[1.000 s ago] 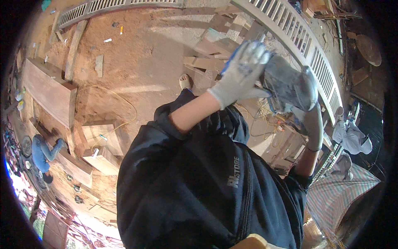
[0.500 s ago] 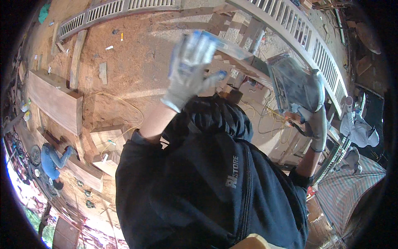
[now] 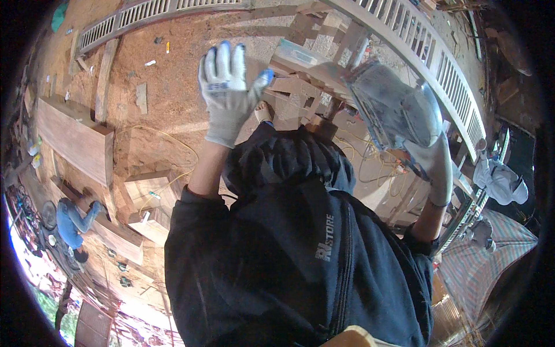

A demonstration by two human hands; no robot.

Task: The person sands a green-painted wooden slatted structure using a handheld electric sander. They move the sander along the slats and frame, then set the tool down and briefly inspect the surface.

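My left hand (image 3: 222, 95), in a white glove with blue fingertips, is raised with its fingers spread and nothing in it. It is to the left of a wooden beam (image 3: 329, 75) whose far end has a pale blue-grey patch. My right hand (image 3: 435, 165), also gloved, is wrapped round the rear of a broad, dusty grey power sander (image 3: 396, 107). The sander is tilted over the near right part of the beam. Whether its underside touches the wood I cannot tell. Its body hides that part of the beam, and the right fingertips are partly hidden.
Slatted wooden frames (image 3: 425, 49) curve along the far and right sides. A large timber block (image 3: 78, 139) and more cut timber lie left. Yellow cords (image 3: 165, 134) trail over the ground. One person in blue (image 3: 70, 222) crouches at left; another in grey (image 3: 500, 180) is at right.
My left hand has moved left, away from the end of the beam, and its fingers have spread. My right hand has shifted the sander a little to the left.
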